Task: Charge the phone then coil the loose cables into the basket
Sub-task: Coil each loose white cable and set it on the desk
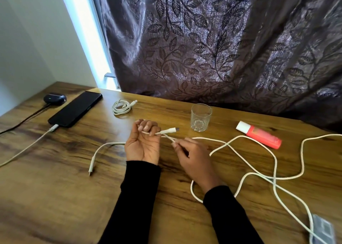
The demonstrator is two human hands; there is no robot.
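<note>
Left hand (142,143) palm-up, fingers curled round the long white cable (273,162) just behind its plug (171,130), which sticks out toward the right hand (192,156). Right hand pinches the same cable between thumb and fingertips, close beside the left. Risk 1: the slack beyond the right hand lies in wide loops that cross each other at several points; judged likely to pull into a knot if drawn in fast without feeding loop by loop. Risk 2: the glass (201,117) stands just past the plug, and the pink bottle (259,134) lies beside the loops further right; a whipping loop could tip or drag either. Risk 3: the cable's far run passes down to a grey block (322,230) well right of and nearer than the right hand; cannot tell whether it is attached there, and a tug would drag it. A short cable tail (100,155) with its own plug lies left of the left hand; whether it is the same cable cannot be told. Cable looks thin, white, limp, untwisted. Phone (75,108), far left beyond the left hand, has a cable (27,147) plugged in. A small coil (122,106) lies beyond the left hand. No basket in view.
</note>
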